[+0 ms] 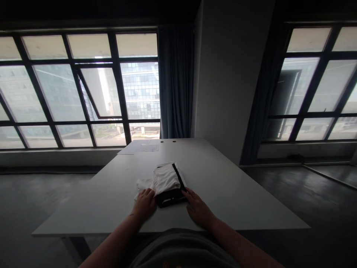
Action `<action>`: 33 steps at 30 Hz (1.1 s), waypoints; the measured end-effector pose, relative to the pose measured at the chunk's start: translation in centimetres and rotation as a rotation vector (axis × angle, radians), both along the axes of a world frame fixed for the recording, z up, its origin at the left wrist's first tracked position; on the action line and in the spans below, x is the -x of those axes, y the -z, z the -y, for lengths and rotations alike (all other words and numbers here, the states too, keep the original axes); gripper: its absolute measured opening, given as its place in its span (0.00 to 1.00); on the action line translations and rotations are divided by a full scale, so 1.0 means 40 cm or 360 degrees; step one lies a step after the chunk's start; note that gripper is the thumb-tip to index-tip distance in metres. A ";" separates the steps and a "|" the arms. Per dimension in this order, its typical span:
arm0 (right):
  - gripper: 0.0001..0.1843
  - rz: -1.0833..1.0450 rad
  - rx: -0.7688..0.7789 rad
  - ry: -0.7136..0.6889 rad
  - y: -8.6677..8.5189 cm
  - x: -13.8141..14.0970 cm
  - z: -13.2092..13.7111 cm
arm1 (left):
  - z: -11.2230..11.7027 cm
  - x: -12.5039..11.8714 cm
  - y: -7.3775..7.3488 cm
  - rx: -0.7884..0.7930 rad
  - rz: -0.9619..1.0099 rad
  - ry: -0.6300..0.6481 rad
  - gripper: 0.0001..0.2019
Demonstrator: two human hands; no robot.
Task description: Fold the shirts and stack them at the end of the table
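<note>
A folded white garment with black trim (166, 181) lies on the white table (223, 186), near its front edge. My left hand (144, 203) rests flat on the table at the garment's left side, fingers stretched out and touching the white cloth. My right hand (197, 209) lies at the garment's right front corner, fingers extended, fingertips touching the black edge. Neither hand is closed around anything.
A sheet of paper (142, 147) lies at the table's far end, near two small holes in the top. Large windows, a dark curtain (175, 82) and a white pillar (225, 82) stand beyond the table. Bare floor lies on both sides.
</note>
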State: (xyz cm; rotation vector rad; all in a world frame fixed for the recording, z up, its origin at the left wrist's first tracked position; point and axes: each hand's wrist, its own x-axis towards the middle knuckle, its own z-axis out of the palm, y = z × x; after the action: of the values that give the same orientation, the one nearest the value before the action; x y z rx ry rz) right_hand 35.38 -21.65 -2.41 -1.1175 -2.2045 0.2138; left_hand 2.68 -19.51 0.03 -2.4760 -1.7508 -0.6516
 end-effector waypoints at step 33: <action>0.42 -0.0006 0.0110 0.0028 -0.013 -0.004 0.007 | -0.009 0.002 0.008 -0.0008 -0.0032 -0.0479 0.16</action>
State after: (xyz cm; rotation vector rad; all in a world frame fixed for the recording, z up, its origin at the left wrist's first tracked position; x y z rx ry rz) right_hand 35.55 -21.93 -1.88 -1.1726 -2.1979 0.2861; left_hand 2.60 -19.15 -0.29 -2.1400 -2.0506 -0.5998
